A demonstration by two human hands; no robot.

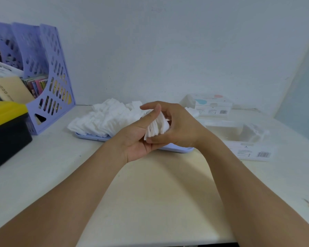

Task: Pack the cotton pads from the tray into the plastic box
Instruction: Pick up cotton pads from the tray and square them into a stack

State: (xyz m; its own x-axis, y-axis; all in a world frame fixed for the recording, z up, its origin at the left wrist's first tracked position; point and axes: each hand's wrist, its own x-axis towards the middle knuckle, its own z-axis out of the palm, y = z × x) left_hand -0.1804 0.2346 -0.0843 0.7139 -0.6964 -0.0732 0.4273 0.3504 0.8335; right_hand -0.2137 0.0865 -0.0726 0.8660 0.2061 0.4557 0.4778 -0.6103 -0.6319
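Over desk (150, 189), pads (156, 126) between hands

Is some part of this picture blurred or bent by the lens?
Head view: the file rack at the left edge is smeared and leans, which is wide-angle distortion; both hands, left hand and right hand, on the stack of cotton pads look fairly sharp; light is soft, shadows faint.

This looks like a home study or small office corner. A cream-coloured desk (150, 184) stands against a plain white wall (168, 50). At the upper left of the frame, a purple perforated plastic file holder (48, 77) keeps booklets and papers.
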